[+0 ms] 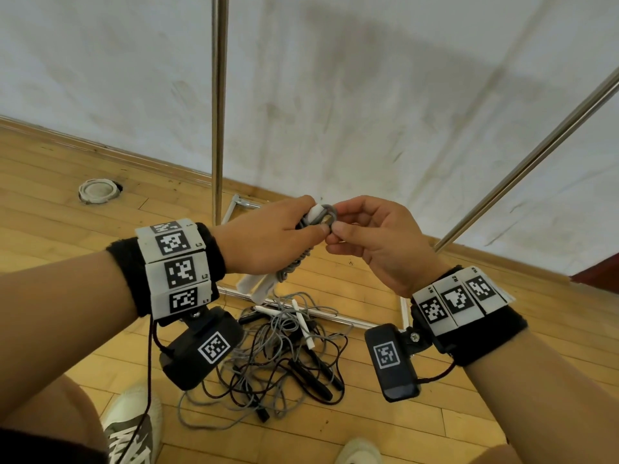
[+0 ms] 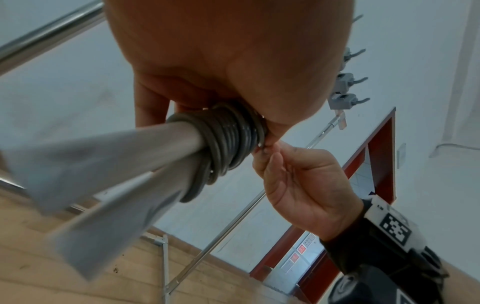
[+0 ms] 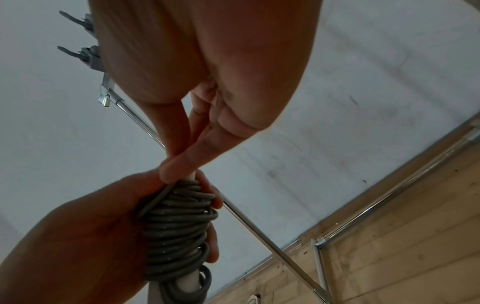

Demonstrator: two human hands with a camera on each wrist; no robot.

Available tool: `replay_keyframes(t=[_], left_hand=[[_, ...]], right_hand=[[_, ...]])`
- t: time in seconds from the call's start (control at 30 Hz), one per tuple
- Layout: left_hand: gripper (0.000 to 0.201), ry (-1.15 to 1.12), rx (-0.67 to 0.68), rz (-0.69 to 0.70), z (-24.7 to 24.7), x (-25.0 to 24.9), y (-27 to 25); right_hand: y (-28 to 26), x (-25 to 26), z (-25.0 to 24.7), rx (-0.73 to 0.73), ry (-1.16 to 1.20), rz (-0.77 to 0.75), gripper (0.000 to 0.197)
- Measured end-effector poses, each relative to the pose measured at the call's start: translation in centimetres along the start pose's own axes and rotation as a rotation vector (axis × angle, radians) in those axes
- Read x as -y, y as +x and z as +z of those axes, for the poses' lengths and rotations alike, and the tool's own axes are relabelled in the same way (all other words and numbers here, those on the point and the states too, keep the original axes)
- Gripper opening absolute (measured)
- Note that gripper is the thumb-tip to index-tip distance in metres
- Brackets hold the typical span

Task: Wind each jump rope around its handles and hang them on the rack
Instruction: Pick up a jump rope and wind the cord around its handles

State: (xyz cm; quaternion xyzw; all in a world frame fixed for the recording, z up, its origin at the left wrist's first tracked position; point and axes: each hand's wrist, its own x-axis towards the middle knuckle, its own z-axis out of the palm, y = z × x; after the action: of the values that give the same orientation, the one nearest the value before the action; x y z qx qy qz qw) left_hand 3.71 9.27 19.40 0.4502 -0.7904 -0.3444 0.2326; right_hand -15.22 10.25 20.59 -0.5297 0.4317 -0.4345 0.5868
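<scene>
My left hand [image 1: 310, 226] grips a pair of white handles [image 1: 258, 283] with a grey jump rope [image 1: 294, 262] wound tightly around them. The coil [image 3: 179, 226] sits in that palm, and the handles' bare ends [image 2: 103, 164] stick out below the fist. At the top of the bundle my right hand [image 1: 338, 229] pinches the last grey loop [image 1: 326, 212] between thumb and forefinger [image 3: 179, 164]. Both hands are held at chest height in front of the rack's upright pole [image 1: 219, 108].
Several loose grey and black jump ropes [image 1: 288, 349] lie tangled on the wooden floor inside the rack's base frame [image 1: 403, 309]. A slanted chrome bar [image 1: 536, 155] crosses on the right. Grey hooks [image 2: 345, 100] sit at the rack's top. My shoes [image 1: 134, 426] stand near the pile.
</scene>
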Motion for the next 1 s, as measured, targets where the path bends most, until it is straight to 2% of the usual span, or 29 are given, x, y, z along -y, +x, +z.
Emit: replay_keyframes(t=[0.37, 0.53, 0.7, 0.83, 1.0], left_hand=[[0.027, 0.056, -0.004, 0.045, 0.3, -0.3, -0.2], [0.034, 0.104, -0.053, 0.07, 0.1, -0.5, -0.2], [0.036, 0.125, -0.066, 0.088, 0.1, -0.2, -0.1], [0.039, 0.087, -0.063, 0.088, 0.5, -0.2, -0.1], [0.024, 0.051, -0.073, 0.033, 1.0, 0.1, 0.2]], right_hand=[[0.1, -0.4, -0.1, -0.047, -0.061, -0.051, 0.026], [0.2, -0.5, 0.2, -0.098, -0.091, -0.088, 0.01], [0.2, -0.5, 0.1, -0.115, -0.204, -0.164, 0.01], [0.6, -0.7, 0.5, -0.196, -0.293, -0.206, 0.012], [1.3, -1.2, 1.1, -0.261, -0.42, -0.221, 0.012]])
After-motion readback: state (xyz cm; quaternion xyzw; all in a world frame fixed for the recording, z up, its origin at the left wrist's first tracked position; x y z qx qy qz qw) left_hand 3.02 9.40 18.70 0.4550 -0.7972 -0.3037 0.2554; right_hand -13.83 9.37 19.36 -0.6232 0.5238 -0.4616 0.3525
